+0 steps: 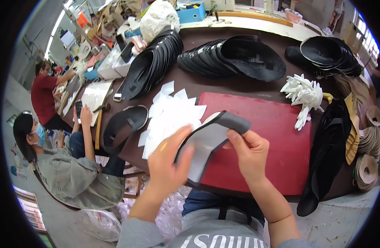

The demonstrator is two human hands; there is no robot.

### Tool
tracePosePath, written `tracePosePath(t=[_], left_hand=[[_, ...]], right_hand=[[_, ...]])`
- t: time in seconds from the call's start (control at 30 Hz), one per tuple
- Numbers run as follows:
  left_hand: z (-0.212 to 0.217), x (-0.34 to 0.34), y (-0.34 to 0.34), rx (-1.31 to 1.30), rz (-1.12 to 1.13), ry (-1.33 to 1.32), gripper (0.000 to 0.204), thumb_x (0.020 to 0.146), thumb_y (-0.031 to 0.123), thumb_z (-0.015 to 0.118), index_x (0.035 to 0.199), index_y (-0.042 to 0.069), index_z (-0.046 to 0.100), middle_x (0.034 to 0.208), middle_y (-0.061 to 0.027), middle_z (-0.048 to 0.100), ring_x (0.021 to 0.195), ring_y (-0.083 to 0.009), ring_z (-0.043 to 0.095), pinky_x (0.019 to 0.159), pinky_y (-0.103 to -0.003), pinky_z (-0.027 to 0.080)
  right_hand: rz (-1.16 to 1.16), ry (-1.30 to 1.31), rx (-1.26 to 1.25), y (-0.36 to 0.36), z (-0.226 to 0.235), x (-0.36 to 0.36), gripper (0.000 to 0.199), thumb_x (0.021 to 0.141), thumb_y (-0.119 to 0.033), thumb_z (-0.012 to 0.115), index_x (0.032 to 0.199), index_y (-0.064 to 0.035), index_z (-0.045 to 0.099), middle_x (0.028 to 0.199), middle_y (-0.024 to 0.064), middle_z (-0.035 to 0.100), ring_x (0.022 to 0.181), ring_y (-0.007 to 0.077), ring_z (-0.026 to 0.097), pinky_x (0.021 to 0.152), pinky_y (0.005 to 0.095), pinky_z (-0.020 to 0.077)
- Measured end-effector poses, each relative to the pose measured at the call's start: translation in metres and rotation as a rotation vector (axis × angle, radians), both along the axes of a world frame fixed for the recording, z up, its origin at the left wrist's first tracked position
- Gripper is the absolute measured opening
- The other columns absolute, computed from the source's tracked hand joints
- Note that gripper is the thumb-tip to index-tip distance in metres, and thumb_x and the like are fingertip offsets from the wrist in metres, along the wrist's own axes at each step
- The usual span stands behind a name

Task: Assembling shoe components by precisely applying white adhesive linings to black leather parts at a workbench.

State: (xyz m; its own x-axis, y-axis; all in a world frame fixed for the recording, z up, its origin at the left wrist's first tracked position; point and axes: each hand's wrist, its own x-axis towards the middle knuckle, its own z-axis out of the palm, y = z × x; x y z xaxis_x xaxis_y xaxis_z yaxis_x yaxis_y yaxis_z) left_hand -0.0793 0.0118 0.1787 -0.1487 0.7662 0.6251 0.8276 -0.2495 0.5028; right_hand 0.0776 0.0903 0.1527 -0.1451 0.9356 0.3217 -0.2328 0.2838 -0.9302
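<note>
Nearest, a curved black piece [212, 134] tilts over the red mat [276, 144]; the right hand [252, 151] pinches it between fingers at three o'clock, likely to steady it. The left hand [167, 163] meets nine o'clock, its grip too blurred to tell. White slips [169, 120] lie at ten, seemingly within reach; farther, black stacks [233, 60] span the counter [188, 78], eleven to two, perhaps nested for space.
</note>
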Motion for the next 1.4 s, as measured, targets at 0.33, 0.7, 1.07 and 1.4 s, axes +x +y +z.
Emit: tracePosePath(t=[0.33, 0.7, 1.07, 1.4], left_hand=[[-0.063, 0.072, 0.011, -0.413, -1.284, -2.285, 0.055, 0.101, 0.045, 0.032, 0.123, -0.002, 0.049, 0.109, -0.0171, 0.062, 0.094, -0.0260, 0.062, 0.091, -0.038, 0.047], [-0.102, 0.079, 0.059, -0.327, -0.590, -1.917, 0.027, 0.094, 0.006, 0.055, 0.121, 0.004, 0.052, 0.110, -0.0128, 0.063, 0.095, -0.0214, 0.065, 0.079, -0.029, 0.057], [-0.110, 0.091, 0.060, -0.364, -0.683, -1.869, 0.031, 0.093, 0.005, 0.056, 0.124, 0.004, 0.051, 0.110, -0.0119, 0.062, 0.097, -0.0228, 0.065, 0.080, -0.032, 0.057], [-0.116, 0.096, 0.061, -0.335, -0.618, -1.771, 0.033, 0.092, 0.004, 0.055, 0.125, 0.005, 0.050, 0.109, -0.0114, 0.062, 0.095, -0.0214, 0.065, 0.081, -0.031, 0.057]], right_hand=[[0.310, 0.026, -0.317, 0.033, 0.009, 0.045, 0.014, 0.084, -0.005, 0.066, 0.094, 0.0043, 0.068, 0.081, 0.0045, 0.067, 0.062, 0.0097, 0.054, 0.060, 0.0196, 0.0447], [0.055, -0.115, -0.355, 0.009, -0.015, 0.079, 0.010, 0.084, -0.002, 0.063, 0.091, 0.0041, 0.067, 0.085, 0.0042, 0.063, 0.068, 0.0086, 0.050, 0.062, 0.0182, 0.0389], [0.156, 0.134, -0.385, 0.030, -0.044, 0.081, 0.011, 0.083, -0.008, 0.068, 0.086, 0.0023, 0.066, 0.086, 0.0049, 0.063, 0.071, 0.0105, 0.055, 0.065, 0.0196, 0.0434], [0.077, -0.134, -0.383, 0.030, -0.032, 0.084, 0.024, 0.093, -0.019, 0.058, 0.084, 0.0012, 0.066, 0.077, 0.0043, 0.063, 0.067, 0.0084, 0.054, 0.059, 0.0196, 0.0424]])
